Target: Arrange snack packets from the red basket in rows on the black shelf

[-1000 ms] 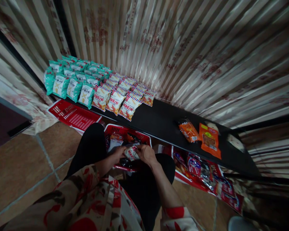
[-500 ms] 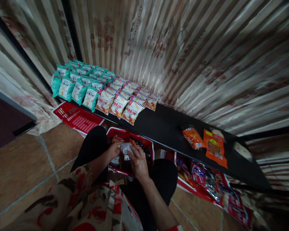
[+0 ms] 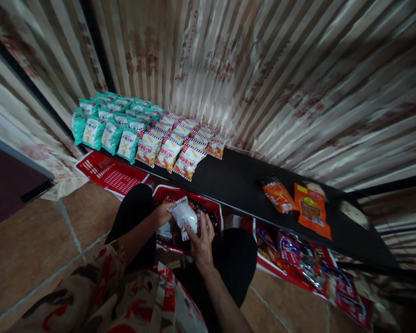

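Observation:
Both hands hold a small white snack packet (image 3: 184, 215) above a red basket (image 3: 194, 199) that rests on my lap. My left hand (image 3: 162, 213) pinches the packet's left edge. My right hand (image 3: 201, 240) cups it from below and the right, fingers curled round it. More packets lie inside the basket beneath my hands. On the black shelf (image 3: 235, 180) ahead stand rows of teal snack bags (image 3: 106, 125) and, beside them, red-and-white snack bags (image 3: 173, 145).
An orange packet (image 3: 278, 195) and a flat orange pack (image 3: 312, 210) lie further right on the shelf. An empty red basket (image 3: 111, 172) sits on the tiled floor to the left. Another red tray (image 3: 312, 268) with dark packets lies at the right. A striped curtain (image 3: 263, 78) hangs behind.
The packet has been lifted out of the basket and turned upright between both hands. My right hand shifted from on top of it to under it.

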A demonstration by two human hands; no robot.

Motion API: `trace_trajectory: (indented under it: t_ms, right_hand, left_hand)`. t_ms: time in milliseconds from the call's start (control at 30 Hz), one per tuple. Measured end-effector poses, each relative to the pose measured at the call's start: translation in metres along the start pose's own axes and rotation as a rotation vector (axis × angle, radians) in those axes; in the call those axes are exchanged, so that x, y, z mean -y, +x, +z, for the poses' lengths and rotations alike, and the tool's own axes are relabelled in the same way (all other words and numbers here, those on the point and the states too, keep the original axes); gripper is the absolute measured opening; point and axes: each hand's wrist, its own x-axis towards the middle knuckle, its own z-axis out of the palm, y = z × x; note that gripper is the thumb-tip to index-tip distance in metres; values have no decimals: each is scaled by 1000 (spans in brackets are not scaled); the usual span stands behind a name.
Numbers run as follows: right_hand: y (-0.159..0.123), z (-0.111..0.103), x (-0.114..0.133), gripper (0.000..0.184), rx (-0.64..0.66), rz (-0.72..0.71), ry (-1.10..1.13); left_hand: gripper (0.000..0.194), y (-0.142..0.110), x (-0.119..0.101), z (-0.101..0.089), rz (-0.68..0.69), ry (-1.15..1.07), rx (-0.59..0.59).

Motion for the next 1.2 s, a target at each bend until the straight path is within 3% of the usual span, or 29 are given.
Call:
trace_trajectory:
  t_ms: [333, 500, 633, 733, 800, 900, 1067, 1200]
  right_hand:
    - [2, -1, 4, 57, 21, 22, 26]
    - [3, -5, 5, 53, 21, 65, 168]
    - [5, -6, -4, 32, -104, 256, 347]
    - [7, -4, -16, 30, -150, 564, 550]
    - [7, 0, -23, 34, -118, 760, 708]
    - [7, 10, -27, 41, -32, 910, 905]
    - [11, 24, -19, 48, 191, 965, 1206]
    - [16, 24, -11, 53, 345, 1019, 1300]
  left_hand:
    - [29, -3, -18, 2, 148, 125, -11]
    - [29, -8, -23, 1, 184, 155, 0]
    - [21, -4, -26, 2, 135, 75, -25]
    - [10, 0, -25, 5, 79, 51, -26]
    - [10, 1, -24, 5, 52, 56, -15]
    - [15, -1, -25, 3, 9, 85, 6]
    - [19, -4, -22, 2, -59, 148, 46]
    - [17, -4, -15, 2, -113, 176, 71]
